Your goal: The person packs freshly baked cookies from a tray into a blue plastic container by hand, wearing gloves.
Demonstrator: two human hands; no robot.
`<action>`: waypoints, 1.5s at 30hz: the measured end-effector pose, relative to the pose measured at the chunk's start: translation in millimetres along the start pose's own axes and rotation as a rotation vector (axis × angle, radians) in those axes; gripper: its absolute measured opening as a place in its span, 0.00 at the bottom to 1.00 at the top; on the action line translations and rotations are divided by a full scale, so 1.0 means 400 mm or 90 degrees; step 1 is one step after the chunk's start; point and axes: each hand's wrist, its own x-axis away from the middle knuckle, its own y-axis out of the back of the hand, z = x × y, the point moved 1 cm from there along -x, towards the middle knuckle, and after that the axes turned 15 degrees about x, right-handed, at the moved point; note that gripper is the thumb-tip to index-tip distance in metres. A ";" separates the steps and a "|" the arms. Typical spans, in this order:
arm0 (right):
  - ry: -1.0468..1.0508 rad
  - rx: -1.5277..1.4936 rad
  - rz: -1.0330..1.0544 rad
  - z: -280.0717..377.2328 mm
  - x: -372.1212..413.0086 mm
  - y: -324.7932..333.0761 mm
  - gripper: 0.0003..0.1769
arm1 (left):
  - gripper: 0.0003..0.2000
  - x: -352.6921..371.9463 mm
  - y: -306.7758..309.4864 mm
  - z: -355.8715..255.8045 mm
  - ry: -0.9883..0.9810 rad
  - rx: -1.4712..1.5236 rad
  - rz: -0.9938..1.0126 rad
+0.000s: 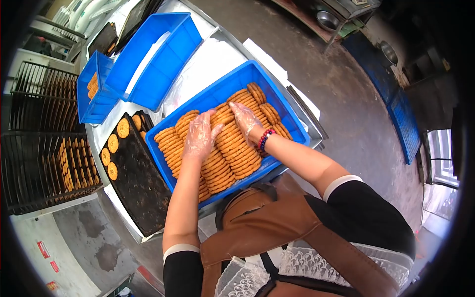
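Observation:
A blue plastic crate (213, 96) in front of me holds several tight rows of round golden-brown cookies (240, 153), stood on edge. Both hands wear clear plastic gloves and are inside the crate. My left hand (199, 136) curves over one end of a short group of cookies (223, 118) in the middle, its thumb pointing to the right. From the other side my right hand (246, 121) presses against the same group, fingertips at its far edge. More cookies (269, 114) lean in the crate's right corner, beyond the right hand.
Left of the crate lies a black baking tray (136, 178) with a few loose cookies (113, 143). Behind stand a larger blue crate (168, 54) and a smaller one (94, 111) with cookies. Tray racks (49, 163) line the far left; grey floor (316, 84) lies right.

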 end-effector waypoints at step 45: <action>-0.188 -0.386 0.074 0.075 0.111 0.050 0.54 | 0.43 0.014 -0.059 -0.009 0.108 -0.002 -0.010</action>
